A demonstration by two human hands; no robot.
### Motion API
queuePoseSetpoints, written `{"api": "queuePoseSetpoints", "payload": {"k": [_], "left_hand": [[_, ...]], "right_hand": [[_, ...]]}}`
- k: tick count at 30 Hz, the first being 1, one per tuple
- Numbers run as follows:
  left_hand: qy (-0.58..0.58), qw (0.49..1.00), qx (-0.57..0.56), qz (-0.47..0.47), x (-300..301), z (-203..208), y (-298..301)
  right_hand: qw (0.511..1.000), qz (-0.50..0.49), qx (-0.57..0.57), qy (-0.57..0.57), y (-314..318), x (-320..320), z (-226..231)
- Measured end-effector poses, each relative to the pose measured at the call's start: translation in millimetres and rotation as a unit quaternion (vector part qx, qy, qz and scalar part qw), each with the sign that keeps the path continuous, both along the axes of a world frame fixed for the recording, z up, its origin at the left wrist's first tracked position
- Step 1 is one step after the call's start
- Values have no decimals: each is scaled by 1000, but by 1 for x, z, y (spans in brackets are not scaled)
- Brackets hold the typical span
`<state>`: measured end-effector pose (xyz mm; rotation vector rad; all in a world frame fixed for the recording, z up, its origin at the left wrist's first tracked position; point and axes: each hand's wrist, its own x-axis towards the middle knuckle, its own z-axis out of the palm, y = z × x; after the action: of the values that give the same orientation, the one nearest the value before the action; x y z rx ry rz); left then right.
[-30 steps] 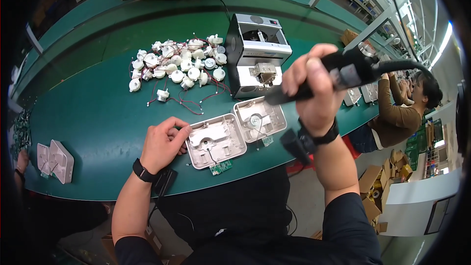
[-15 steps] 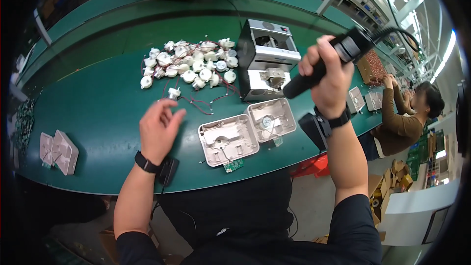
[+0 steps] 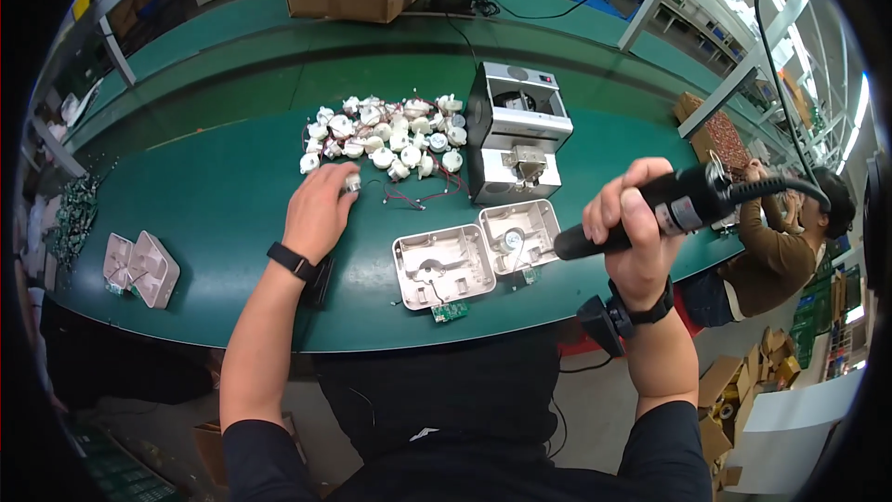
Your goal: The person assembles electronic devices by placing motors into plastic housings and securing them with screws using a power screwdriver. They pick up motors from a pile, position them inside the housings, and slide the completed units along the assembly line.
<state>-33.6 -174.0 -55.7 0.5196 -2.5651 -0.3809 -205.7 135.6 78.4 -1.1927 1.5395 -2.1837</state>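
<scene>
Left hand (image 3: 314,216): one, fingers closed on a small white motor unit (image 3: 352,183) that peeks out between thumb and forefinger; from where I stand I cannot tell whether it is lifted off the bench (image 3: 242,200). Half a second ago these fingers were parted just short of the same unit; a second ago they were at the left shell half (image 3: 472,270).

Right hand (image 3: 643,246): one, fingers wrapped around a black corded hand tool (image 3: 683,204), tapered end toward the left hand. Change: the tool has come down from in front of the machine (image 3: 520,130), its tip now at the outer edge of the right shell half (image 3: 534,223).

Motor pile (image 3: 400,139): many white units with red and dark leads, just beyond the left fingers.

Shell halves: two, off-white, open side up, between the two sets of fingers, nearer the right; unmoved on the bench, though the whole view has shifted. Green circuit board (image 3: 450,312): at the left half's near edge.

Machine: one, black and silver, beyond the right fingers and to their left.

Second pair of shells (image 3: 153,270): well to the left of the left fingers.
</scene>
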Motion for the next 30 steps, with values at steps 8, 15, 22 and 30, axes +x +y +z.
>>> {"api": "queuePoseSetpoints", "payload": {"k": [8,15,22,30], "left_hand": [[115,711,694,-4,44,13,28],[130,545,828,-19,58,13,44],[86,491,865,-51,89,13,66],[80,619,779,-62,65,27,90]], "right_hand": [[1000,9,4,-7,48,2,-8],[1000,10,-9,9,53,10,-9],[1000,14,-16,20,60,12,-7],[999,35,-4,25,52,16,-10]]}}
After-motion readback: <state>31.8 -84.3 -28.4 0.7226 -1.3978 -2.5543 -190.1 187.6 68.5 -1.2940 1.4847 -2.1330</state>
